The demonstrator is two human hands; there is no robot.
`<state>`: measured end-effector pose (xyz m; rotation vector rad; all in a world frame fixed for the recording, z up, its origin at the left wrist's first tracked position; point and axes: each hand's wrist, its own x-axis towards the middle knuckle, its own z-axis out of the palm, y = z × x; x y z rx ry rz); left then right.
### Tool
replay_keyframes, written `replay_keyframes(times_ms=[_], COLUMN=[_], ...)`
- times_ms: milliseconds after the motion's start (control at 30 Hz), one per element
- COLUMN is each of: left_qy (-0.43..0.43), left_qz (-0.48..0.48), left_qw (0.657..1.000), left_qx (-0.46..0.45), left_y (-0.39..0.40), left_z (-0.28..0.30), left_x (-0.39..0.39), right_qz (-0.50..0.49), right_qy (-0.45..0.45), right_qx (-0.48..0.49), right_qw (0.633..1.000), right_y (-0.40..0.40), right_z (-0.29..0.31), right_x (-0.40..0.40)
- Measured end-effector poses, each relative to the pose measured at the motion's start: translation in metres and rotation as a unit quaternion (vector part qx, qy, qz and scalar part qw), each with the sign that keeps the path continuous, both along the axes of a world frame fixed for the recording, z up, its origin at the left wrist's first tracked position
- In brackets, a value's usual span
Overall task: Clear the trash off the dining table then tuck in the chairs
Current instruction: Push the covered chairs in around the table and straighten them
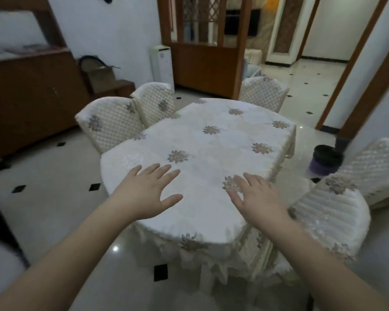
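Spreading flat with fingers splayed and nothing held, the left hand point(149, 191) and right hand point(257, 195) are seen over the near end of the dining table point(211, 140).

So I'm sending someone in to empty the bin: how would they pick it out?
Start at the dining table with the flowered white cloth. On the floor past its right edge, beside the farther right-hand chair, stands the waste bin. It is small, round, purple and lined with a black bag, the only dark thing among white covers.
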<state>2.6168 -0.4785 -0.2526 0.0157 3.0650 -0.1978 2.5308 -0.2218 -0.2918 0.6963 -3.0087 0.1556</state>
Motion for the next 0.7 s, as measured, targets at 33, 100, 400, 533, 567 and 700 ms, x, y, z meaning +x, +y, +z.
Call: replay_keyframes(times_ms=[33,100,400,533,567,700], left_qy=[0.010,0.032,0.061,0.085,0.092,0.102], left_qz=[0.015,0.047,0.216,0.253,0.260,0.275], left_qw=[1.000,0.998,0.974,0.964,0.961,0.956], left_qx=[-0.002,-0.004,0.019,0.022,0.018,-0.011], left_y=[-0.016,-0.048,-0.188,-0.242,-0.254,-0.301], left_z=[0.008,0.025,0.090,0.118,0.124,0.146], left_x=[0.005,0.015,0.072,0.081,0.081,0.072], right_qz=[0.023,0.066,0.207,0.238,0.251,0.307], right_qy=[0.006,0.029,0.052,0.054,0.041,-0.004], right_qx=[-0.001,0.000,-0.042,-0.063,-0.069,-0.071], right_qw=[1.000,0.997,0.976,0.968,0.965,0.949], right_y=[-0.023,-0.072,-0.265,-0.318,-0.332,-0.385], right_z=[0.008,0.025,0.080,0.105,0.112,0.133], right_x=[-0.002,-0.008,0.000,-0.006,-0.008,-0.027])
